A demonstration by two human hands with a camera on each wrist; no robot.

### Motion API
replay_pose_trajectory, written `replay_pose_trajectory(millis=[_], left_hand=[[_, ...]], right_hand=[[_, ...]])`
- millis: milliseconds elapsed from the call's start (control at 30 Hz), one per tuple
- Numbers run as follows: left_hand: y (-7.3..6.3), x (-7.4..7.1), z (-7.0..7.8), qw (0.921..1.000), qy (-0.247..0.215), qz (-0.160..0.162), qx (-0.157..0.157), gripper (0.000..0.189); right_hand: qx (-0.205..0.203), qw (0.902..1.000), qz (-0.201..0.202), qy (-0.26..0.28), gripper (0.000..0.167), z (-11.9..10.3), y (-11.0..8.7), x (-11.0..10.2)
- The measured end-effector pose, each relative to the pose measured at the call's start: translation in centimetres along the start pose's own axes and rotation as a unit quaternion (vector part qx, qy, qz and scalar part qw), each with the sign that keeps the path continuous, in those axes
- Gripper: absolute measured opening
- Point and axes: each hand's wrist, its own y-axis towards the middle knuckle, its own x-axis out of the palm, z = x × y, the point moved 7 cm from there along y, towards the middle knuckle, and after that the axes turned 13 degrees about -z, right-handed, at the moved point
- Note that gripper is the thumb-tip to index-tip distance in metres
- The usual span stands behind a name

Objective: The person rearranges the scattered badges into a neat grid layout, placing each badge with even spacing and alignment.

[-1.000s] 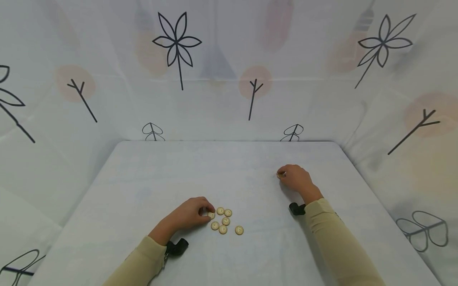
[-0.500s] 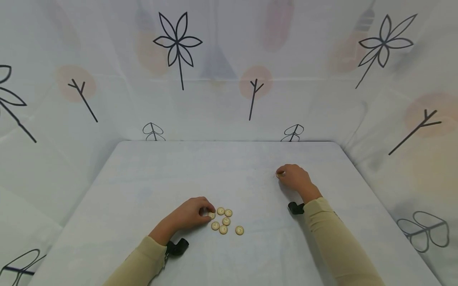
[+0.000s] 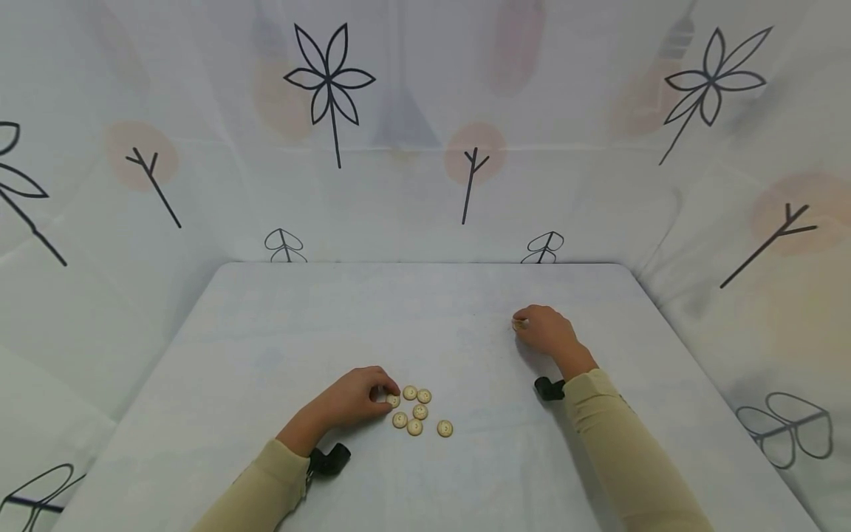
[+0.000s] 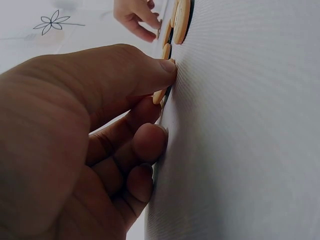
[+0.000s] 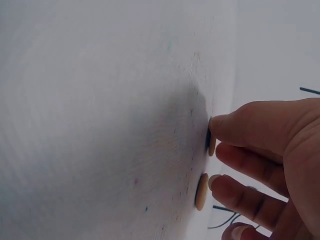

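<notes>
Low over the table's middle, my left hand [image 3: 355, 399] pinches a round wooden button [image 3: 393, 400] between thumb and index finger. In the left wrist view that button [image 4: 159, 96] touches the cloth, partly covered by the thumb. Several more pale buttons [image 3: 420, 411] lie flat just right of this hand, one button [image 3: 445, 428] a little apart. Farther back on the right, my right hand [image 3: 548, 330] has thumb and index finger on another button [image 5: 212, 145], as the right wrist view shows. A second button [image 5: 202, 192] lies on the cloth beside its middle finger.
A white cloth covers the table [image 3: 299, 310]. Patterned fabric [image 3: 399, 199] with flower and twig drawings hangs behind and at both sides. Each wrist carries a small black camera [image 3: 329, 459].
My right hand has shifted very slightly to the left. The left hand and the loose buttons have stayed in place.
</notes>
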Motion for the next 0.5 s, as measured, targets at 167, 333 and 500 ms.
replay_pose_trajectory(millis=[167,333,500], left_hand=[[0.0,0.0,0.0,1.0000,0.002,-0.001,-0.001,0.016],[0.0,0.0,0.1,1.0000,0.004,0.000,0.000,0.016],[0.1,0.0,0.1,0.9999,0.010,-0.001,0.002,0.016]], right_hand=[[-0.014,0.9999,0.005,-0.003,0.037,-0.6,-0.3,0.0],[-0.031,0.9994,0.014,0.002,0.038,-1.6,-1.0,-0.1],[-0.044,0.9989,0.015,0.005,0.038,-2.5,-1.5,0.1]])
